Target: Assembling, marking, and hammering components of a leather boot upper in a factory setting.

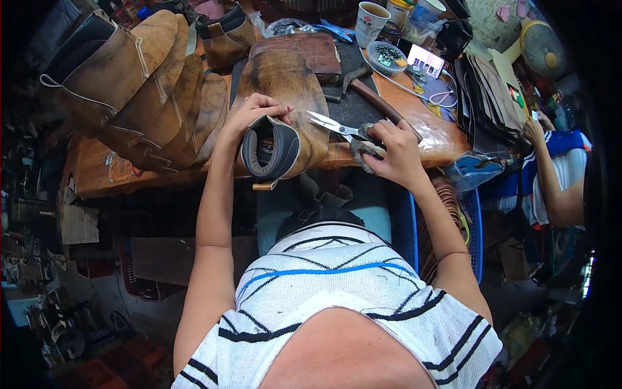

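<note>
Two hands on one boot upper, scissors ready.
Left hand (pixel 254 110) pins the boot upper (pixel 280 123) steady; right hand (pixel 394 152), at three o'clock, grips scissors (pixel 334 125).

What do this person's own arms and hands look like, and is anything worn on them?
Both forearms are bare up from the lower edge; no sleeves reach them. The left hand and right hand wear no gloves, and no rings, watch or bracelet show. The short-sleeved top is white with dark stripes and one blue line.
</note>
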Tool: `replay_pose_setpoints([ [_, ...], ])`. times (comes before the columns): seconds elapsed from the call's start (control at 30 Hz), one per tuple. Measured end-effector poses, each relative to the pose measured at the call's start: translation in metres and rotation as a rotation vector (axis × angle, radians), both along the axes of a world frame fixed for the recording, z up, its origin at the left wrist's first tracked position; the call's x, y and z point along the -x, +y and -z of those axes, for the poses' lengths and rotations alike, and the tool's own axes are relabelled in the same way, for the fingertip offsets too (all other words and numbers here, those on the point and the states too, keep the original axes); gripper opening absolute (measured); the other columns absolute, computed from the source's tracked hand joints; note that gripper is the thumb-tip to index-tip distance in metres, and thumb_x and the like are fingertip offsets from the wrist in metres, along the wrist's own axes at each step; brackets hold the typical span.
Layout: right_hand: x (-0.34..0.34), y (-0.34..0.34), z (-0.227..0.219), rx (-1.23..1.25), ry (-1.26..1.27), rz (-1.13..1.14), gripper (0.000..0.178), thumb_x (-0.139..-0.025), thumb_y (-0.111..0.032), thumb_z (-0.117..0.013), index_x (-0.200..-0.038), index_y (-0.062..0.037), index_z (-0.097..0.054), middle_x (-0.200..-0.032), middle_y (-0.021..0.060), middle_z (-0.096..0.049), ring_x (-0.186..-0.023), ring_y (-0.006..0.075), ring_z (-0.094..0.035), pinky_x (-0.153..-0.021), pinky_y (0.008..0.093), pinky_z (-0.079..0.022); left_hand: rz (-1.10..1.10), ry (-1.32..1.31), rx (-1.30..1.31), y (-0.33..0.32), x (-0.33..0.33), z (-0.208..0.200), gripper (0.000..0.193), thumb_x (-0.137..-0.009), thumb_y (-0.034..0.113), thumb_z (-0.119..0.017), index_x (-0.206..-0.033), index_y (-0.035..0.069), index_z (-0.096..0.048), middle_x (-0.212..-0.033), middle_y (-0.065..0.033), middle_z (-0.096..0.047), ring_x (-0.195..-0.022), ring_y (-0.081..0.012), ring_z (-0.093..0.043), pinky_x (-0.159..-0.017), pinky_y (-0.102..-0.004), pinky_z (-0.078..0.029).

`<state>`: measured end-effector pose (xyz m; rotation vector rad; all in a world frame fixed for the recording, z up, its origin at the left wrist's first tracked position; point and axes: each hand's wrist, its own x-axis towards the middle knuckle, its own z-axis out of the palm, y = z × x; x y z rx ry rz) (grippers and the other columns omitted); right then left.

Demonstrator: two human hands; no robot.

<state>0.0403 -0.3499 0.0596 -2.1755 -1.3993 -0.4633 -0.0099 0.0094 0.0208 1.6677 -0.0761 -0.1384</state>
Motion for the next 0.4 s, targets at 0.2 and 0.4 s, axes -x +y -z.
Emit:
replay_pose_setpoints([
  [0.2, -0.004, 0.013, 0.006, 0.038, -0.007, -0.008, 0.036, -0.064, -0.022, -0.078, -0.09, -0.0049, -0.061, -0.083, 0.01, -0.061, -0.075, 0.0318, -0.059, -0.071, 0.0396, -0.039, 0.007, 0.056, -0.036, 0.004, -0.001, 0.003, 0.024, -0.097, 0.017, -0.065, -0.086, -0.002, -0.076, -0.083, -0.0067, -0.073, -0.084, -0.0121, -0.066, -0.091, -0.0261, -0.048],
  [0.4, -0.006, 0.014, 0.009, 0.075, -0.013, -0.018, 0.038, -0.065, -0.024, -0.078, -0.092, -0.0049, -0.061, -0.083, 0.0105, -0.06, -0.076, 0.0314, -0.059, -0.072, 0.0401, -0.038, 0.006, 0.057, -0.049, 0.006, -0.002, 0.004, 0.025, -0.097, 0.018, -0.066, -0.087, -0.001, -0.077, -0.084, -0.0069, -0.074, -0.086, -0.0124, -0.066, -0.096, -0.0273, -0.046],
])
